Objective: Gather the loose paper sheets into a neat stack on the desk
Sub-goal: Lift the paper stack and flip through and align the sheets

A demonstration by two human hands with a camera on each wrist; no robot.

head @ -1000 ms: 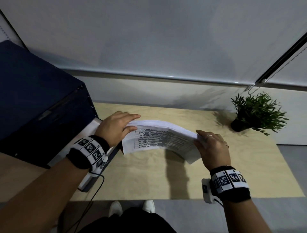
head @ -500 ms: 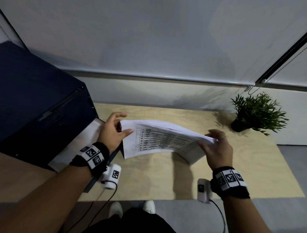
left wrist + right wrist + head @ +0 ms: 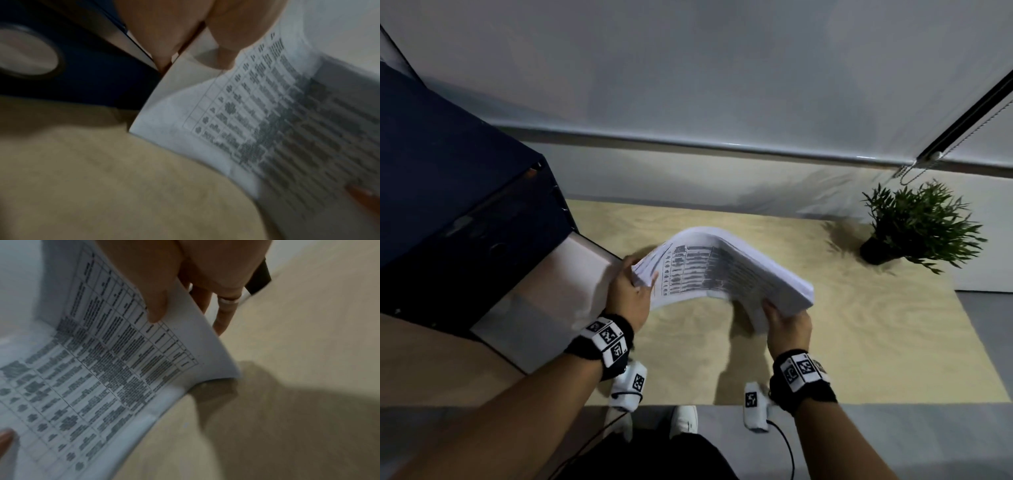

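Note:
A bundle of white printed paper sheets [image 3: 722, 270] with a table of text arches upward above the light wooden desk [image 3: 859, 325]. My left hand [image 3: 631, 291] pinches its left edge, thumb on top of the sheets [image 3: 257, 116]. My right hand [image 3: 787, 318] grips the right end, thumb on the printed face of the sheets [image 3: 115, 363] and fingers behind. The right end hangs down toward the desk; whether it touches is unclear. Both wrist views are blurred.
A dark blue printer [image 3: 455, 205] with a pale output tray [image 3: 544, 301] stands at the left, close to my left hand. A small potted plant [image 3: 914, 229] sits at the desk's far right. A wall with a roller blind lies behind. The desk's front edge is near my wrists.
The sheets have bent from nearly flat into a high arch. Both hands came closer together and toward me, and the right end has dropped lower.

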